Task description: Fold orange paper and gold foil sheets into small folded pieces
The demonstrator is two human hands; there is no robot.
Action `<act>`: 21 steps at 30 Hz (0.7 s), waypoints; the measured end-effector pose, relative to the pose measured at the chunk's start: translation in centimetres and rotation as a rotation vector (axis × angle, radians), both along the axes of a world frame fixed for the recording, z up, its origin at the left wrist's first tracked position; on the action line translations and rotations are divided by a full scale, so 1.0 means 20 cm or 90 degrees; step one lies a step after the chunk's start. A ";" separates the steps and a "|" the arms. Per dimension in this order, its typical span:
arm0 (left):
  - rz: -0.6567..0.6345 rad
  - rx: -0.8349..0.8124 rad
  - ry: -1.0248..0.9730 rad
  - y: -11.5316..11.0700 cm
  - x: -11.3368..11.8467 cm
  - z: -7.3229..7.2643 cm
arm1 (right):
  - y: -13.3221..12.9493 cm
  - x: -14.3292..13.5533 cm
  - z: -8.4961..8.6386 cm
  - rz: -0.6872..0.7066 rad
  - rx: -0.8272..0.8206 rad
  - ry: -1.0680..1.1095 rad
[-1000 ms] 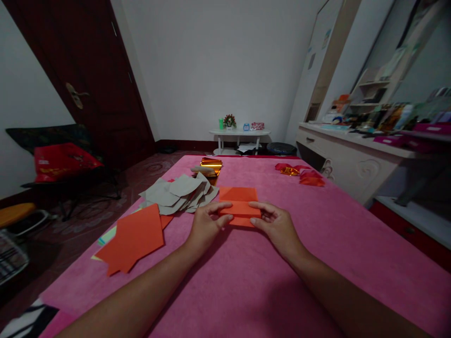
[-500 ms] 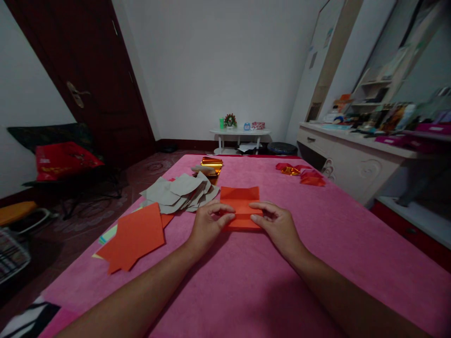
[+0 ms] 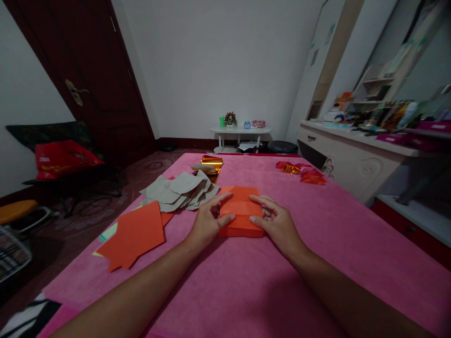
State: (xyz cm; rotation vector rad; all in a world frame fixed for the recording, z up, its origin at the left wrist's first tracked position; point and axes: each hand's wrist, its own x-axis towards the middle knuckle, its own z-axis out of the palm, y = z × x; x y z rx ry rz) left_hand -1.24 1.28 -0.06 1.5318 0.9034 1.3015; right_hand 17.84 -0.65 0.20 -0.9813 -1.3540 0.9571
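Hands apart here, left hand (image 3: pixel 207 221) clamped at 9 o'clock, right hand (image 3: pixel 279 223) at 3, both on the creased orange paper (image 3: pixel 241 207), centre-view on the pink cloth (image 3: pixel 225 286); best done with 2 thumbs level, pressing evenly, edges square

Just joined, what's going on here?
Someone is handling a creased orange paper over a pink cloth with both bare hands. The left hand is on its left side and the right hand on its right, thumbs toward the near part. The paper shows folds running from side to side and isn't lying flat. To the left are larger orange sheets and a loose pile of grey pieces, with shiny gold material farther back.
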 end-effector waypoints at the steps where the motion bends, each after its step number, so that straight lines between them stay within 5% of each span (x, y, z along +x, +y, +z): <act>1: 0.003 0.002 0.001 0.00 0.00 0.00 | 0.00 0.00 0.00 0.000 0.001 0.001; 7: -0.004 -0.020 0.014 0.00 0.00 -0.01 | -0.01 -0.01 0.00 0.003 -0.072 0.044; 21: -0.018 -0.325 -0.175 0.01 0.00 -0.02 | 0.00 0.00 -0.01 0.107 -0.262 0.144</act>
